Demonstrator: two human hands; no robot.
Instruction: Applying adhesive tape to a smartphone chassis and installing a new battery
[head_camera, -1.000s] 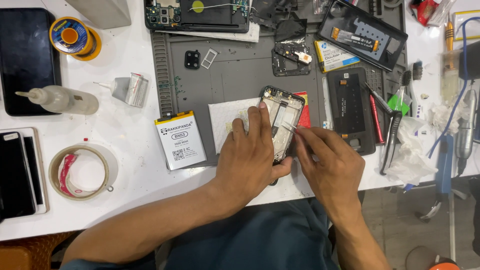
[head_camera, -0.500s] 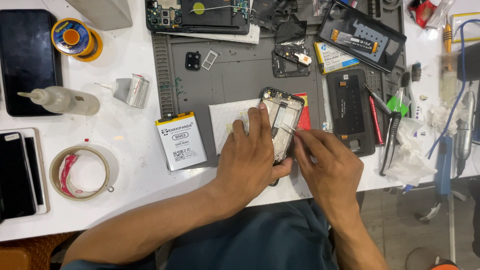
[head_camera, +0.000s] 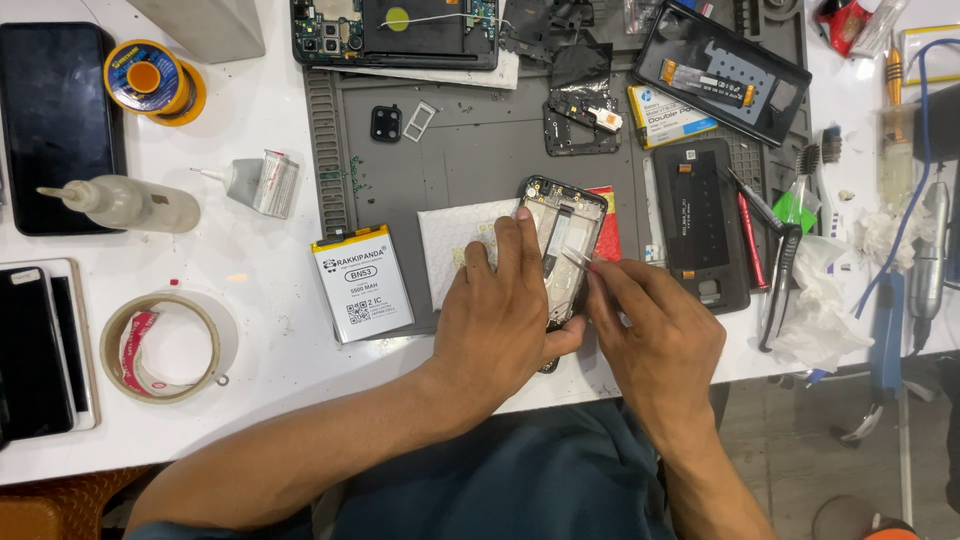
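Left hand presses down an opened phone frame on the desk; right hand pinches tweezers inside it; battery left of the frame.

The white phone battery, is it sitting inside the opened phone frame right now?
No, the white battery lies on the table, left of the phone frame and apart from it.
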